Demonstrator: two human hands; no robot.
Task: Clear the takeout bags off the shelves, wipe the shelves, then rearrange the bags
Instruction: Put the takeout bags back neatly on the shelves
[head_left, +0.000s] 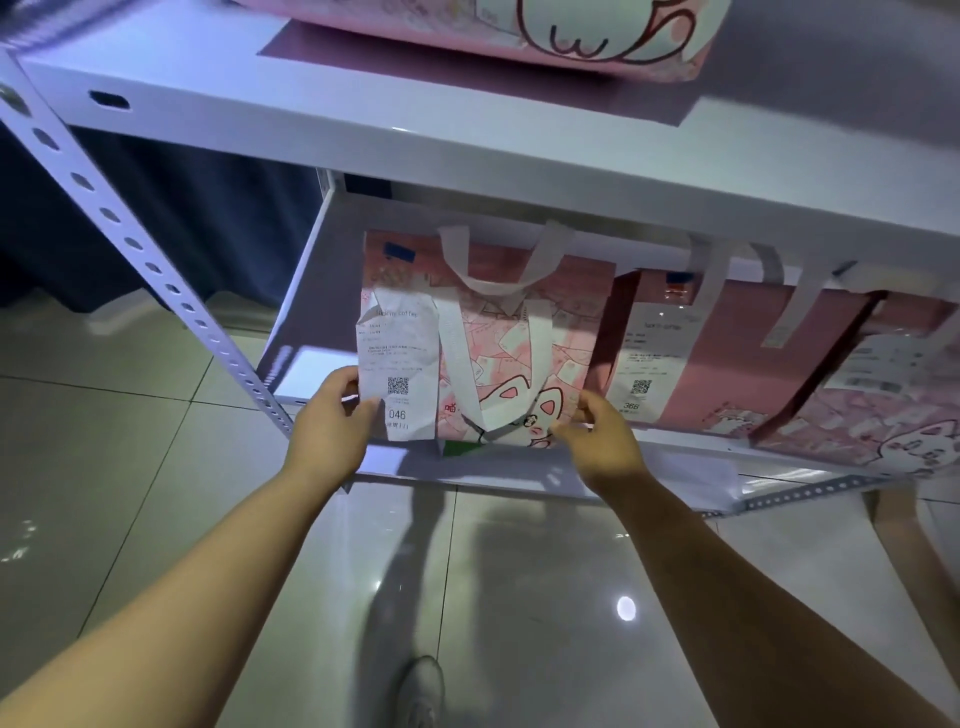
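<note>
Both hands are on the left bag (498, 358), a pink takeout bag that stands at the left end of the lower shelf (519, 475). The left hand (332, 415) pinches its near left edge with the thumb over the hanging receipt (397, 364). The right hand (602, 436) grips the near right corner with its fingers curled round it. From here I can't say whether the bag is coming off or being set in place.

The receipt looks like the weak spot. It hangs loose over the front and is already creased, so a pull by that hand could tear it or peel it away. The white handles (498, 270) stand close under the upper shelf (467, 156). Lifting the bag rather than sliding it toward the person would likely snag them on that front lip. The middle bag (727, 358) stands just beside it, with the right bag (883, 410) past that, so a swing to the right could knock them askew.

There is bare shelf to the left, bounded by the perforated post (130, 244). The freest way out is straight toward the person, over the near edge and above open floor (156, 415). A top bag (519, 31) sits on the upper shelf.
</note>
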